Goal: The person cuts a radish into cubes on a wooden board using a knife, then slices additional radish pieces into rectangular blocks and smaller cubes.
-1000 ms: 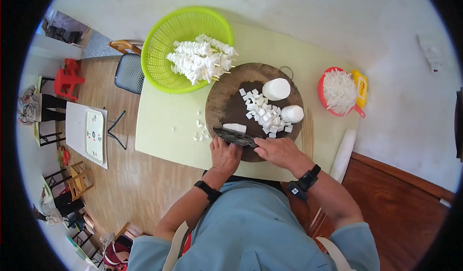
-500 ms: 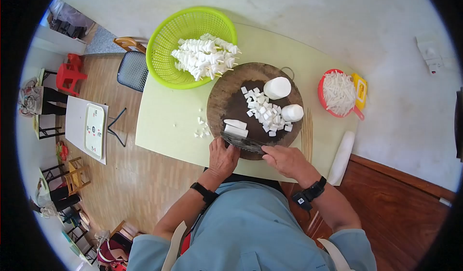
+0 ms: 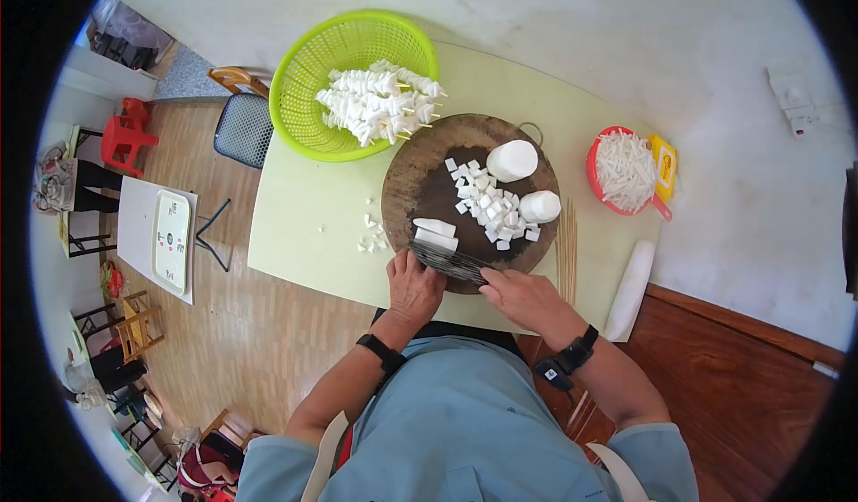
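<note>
**Two hands on a ridged cutter at the near edge of the board**

The right hand (image 3: 527, 296) is closed around the handle end of a dark ridged cutter (image 3: 450, 261), which lies across the 6 o'clock edge of a round wooden cutting board (image 3: 420, 176). The left hand (image 3: 413, 287) rests on the cutter's other end, fingers curled down over it; whether it grips the cutter or only presses on it I cannot tell. Just beyond the cutter, toward 12 o'clock, lie two white slabs (image 3: 435, 233), side by side and touching or nearly so.

At the middle of the board sits a heap of small white cubes (image 3: 490, 207). Two thick white cylinder pieces stand beside the heap, one (image 3: 512, 160) at its 1 o'clock and one (image 3: 540, 207) at its 3 o'clock.

The board lies on a pale green table (image 3: 304, 234). A few loose white bits (image 3: 371, 234) lie on the table at the board's 9 o'clock. A lime green basket (image 3: 308, 64) at the board's 11 o'clock holds white skewered pieces (image 3: 375, 101). At the board's 3 o'clock a red bowl (image 3: 594, 176) is filled with thin white strips (image 3: 626, 171), and bare wooden skewers (image 3: 567, 247) lie between board and bowl, nearer the person.
</note>
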Motion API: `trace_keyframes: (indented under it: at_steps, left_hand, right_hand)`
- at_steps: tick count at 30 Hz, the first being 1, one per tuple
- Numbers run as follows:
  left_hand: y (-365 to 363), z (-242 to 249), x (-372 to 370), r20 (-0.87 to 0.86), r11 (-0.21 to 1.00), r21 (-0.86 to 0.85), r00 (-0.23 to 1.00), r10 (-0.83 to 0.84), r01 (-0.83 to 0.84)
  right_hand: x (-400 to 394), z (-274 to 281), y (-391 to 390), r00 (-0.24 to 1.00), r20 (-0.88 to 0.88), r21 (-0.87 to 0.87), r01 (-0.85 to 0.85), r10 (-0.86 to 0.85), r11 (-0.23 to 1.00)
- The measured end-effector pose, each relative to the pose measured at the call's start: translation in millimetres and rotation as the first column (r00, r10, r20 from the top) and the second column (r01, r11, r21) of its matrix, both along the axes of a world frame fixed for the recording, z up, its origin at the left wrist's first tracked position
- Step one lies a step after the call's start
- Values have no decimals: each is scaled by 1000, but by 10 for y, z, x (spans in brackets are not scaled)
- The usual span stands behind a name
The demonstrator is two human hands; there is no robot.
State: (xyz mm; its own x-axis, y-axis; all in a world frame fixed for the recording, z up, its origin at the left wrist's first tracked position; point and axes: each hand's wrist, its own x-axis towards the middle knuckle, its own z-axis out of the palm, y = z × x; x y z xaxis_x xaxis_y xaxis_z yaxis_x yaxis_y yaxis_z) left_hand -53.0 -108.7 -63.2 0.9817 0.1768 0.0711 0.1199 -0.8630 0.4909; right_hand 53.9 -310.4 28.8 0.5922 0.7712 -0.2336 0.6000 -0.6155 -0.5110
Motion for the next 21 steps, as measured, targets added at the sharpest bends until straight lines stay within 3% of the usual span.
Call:
trace_keyframes:
  at_steps: [8,11,13,17,19,21]
  left_hand:
    - [-45,-15,42,87,997,68,996,17,-23]
    - [-29,-28,20,88,996,85,996,20,-27]
    - [-15,-13,-1,69,995,97,998,9,-15]
    - [17,-21,-27,63,999,31,998,-11,9]
    - [63,8,-2,69,1000,-17,998,-9,10]
    - [106,42,90,108,999,1,994,34,-34]
  right_hand:
    - [116,-13,78,991,-132,-182,-14,-10,983]
    - [98,8,79,987,-159,-149,-23,-1,989]
    - [57,-28,-30,991,-133,4,24,-23,1000]
    - [-50,-58,-187,996,-64,147,67,-58,987]
    - [-103,-57,-239,967,-177,260,227,-185,938]
    - [-130,-3,-281,927,-276,178,309,-254,934]
